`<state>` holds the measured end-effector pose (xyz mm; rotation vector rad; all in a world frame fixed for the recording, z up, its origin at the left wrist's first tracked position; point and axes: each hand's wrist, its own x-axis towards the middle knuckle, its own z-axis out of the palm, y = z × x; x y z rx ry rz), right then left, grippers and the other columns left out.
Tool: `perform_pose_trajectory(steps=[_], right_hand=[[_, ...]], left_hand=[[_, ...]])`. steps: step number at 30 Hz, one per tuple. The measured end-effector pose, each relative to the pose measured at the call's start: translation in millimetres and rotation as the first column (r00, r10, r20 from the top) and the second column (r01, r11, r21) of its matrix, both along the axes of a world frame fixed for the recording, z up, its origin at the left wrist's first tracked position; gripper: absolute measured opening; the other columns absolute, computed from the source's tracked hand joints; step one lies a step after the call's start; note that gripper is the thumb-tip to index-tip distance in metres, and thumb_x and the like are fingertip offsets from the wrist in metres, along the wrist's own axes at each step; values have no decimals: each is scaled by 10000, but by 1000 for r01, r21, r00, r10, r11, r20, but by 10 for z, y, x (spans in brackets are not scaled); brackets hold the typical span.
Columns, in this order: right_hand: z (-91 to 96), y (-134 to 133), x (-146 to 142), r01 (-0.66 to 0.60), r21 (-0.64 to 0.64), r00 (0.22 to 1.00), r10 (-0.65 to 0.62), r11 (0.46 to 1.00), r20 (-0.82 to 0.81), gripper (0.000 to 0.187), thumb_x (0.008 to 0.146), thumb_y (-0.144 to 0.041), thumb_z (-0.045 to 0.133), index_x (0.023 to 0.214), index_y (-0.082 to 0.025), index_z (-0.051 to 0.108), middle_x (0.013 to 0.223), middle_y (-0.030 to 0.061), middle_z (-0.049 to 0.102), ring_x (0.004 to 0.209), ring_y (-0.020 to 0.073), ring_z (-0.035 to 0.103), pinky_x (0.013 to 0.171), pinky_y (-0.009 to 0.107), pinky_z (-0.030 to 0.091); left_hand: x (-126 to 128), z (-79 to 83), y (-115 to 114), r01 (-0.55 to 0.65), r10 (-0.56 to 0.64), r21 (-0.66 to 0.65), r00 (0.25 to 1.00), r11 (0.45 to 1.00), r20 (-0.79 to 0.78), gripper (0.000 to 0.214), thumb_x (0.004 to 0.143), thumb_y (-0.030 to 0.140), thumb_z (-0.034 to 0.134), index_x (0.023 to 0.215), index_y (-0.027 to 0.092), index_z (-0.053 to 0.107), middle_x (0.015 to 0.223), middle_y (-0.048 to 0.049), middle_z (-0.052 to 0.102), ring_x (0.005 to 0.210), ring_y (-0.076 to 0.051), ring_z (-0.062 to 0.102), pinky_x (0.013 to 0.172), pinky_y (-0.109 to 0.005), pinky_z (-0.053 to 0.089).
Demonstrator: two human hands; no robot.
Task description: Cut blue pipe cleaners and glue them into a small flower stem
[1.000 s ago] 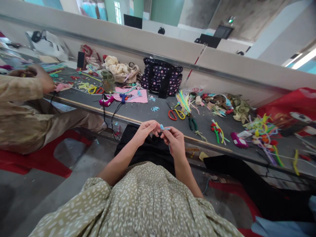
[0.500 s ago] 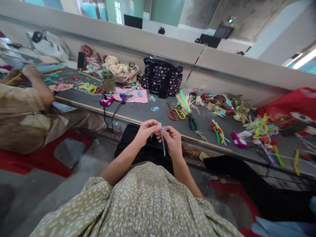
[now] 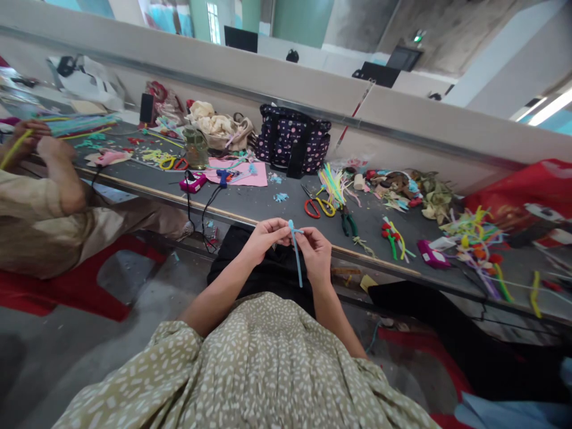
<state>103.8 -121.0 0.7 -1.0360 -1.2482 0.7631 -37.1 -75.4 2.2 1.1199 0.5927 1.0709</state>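
Between my two hands, over my lap at the table edge, is a light blue pipe cleaner (image 3: 298,262). Its long end hangs down, and a short piece crosses it near the top. My left hand (image 3: 269,237) pinches it by the upper end, fingers closed. On the other side my right hand (image 3: 315,249) has thumb and finger closed on the short crossing piece. Beyond my hands, red-and-yellow-handled scissors (image 3: 319,207) and dark green pliers (image 3: 348,223) lie on the table. Small blue scraps (image 3: 280,197) are scattered nearby.
A blue glue gun (image 3: 222,176) rests by pink paper (image 3: 259,174). A dark patterned bag (image 3: 292,137) stands against the partition. Pipe cleaners (image 3: 333,185) are bunched to its right. At left, a co-worker's hand (image 3: 56,147) works near a yellow pipe cleaner (image 3: 18,146).
The long end of my pipe cleaner has swung slightly right and shows more fully. My right hand has shifted a little to the right. The co-worker's hands at left have moved left.
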Motion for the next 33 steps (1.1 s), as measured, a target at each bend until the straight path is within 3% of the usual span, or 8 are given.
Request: perform_pose_trajectory(steps=[6, 18, 33], right_hand=[[4, -8, -12, -10, -28, 1000, 10, 1000, -17, 158, 831, -371, 644, 812, -215, 629, 694, -22, 635, 603, 128, 572, 580, 257, 469], [-32, 12, 19, -8, -45, 1000, 8, 999, 11, 192, 808, -391, 680, 815, -212, 610, 687, -28, 596, 587, 112, 536, 549, 244, 465], [7, -12, -8, 61, 28, 998, -61, 998, -8, 147, 835, -373, 633, 853, -227, 636, 734, -17, 604, 610, 122, 523, 572, 250, 445]], left_hand=[[17, -11, -2, 18, -18, 27, 1000, 999, -4, 294, 700, 361, 789, 819, 127, 657, 707, -10, 656, 609, -87, 610, 640, -211, 513], [44, 54, -83, -125, 147, 203, 984, 971, -97, 222, 742, 344, 743, 787, 137, 677, 671, -5, 651, 588, -82, 556, 588, -202, 446], [70, 38, -58, -120, 154, 215, 977, 969, -145, 232, 708, 325, 767, 750, 138, 636, 600, 9, 610, 544, -83, 553, 551, -202, 438]])
